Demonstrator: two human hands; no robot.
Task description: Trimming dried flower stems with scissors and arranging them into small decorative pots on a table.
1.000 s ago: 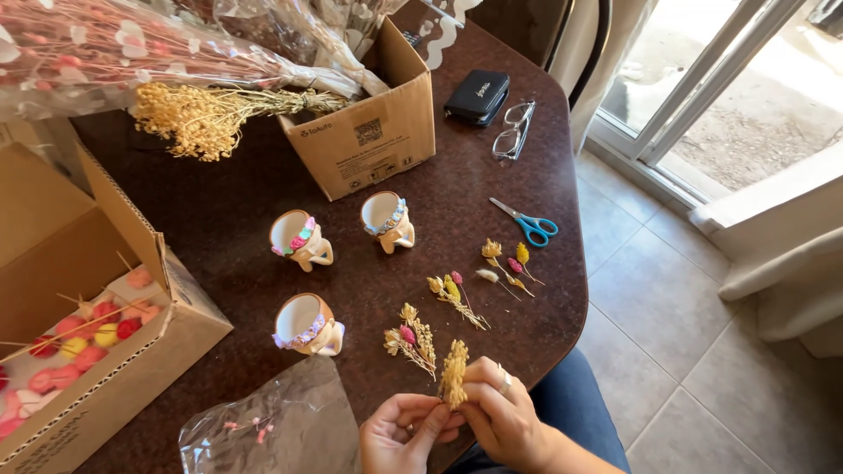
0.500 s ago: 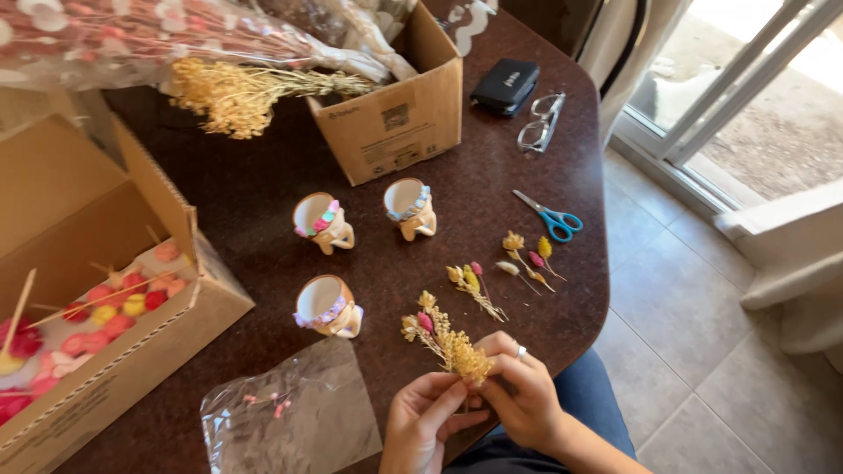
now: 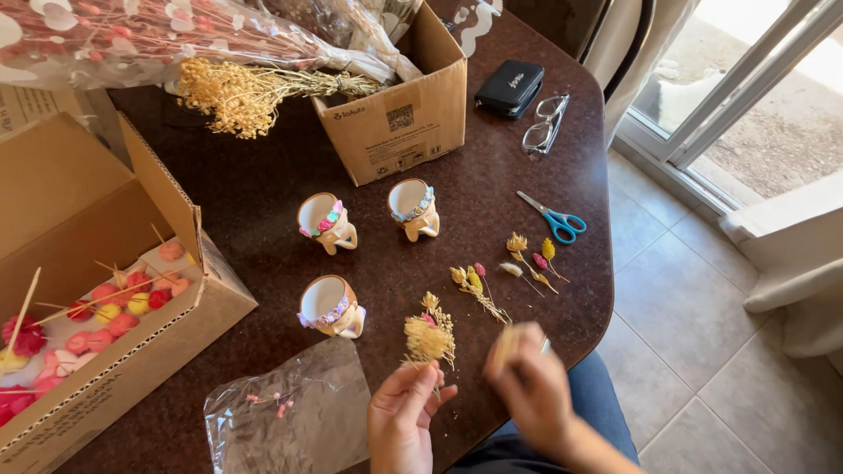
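Risk first: we judged the brittle dried sprig (image 3: 428, 338), pinched upright in the left hand (image 3: 406, 420) at the table's (image 3: 263, 202) near edge, could shed or snap under a tighter grip; crumbs already lay below it. The nearest small cup (image 3: 329, 305) stood close enough to be knocked. Right hand (image 3: 527, 386) was blurred; we could not tell whether it held anything.
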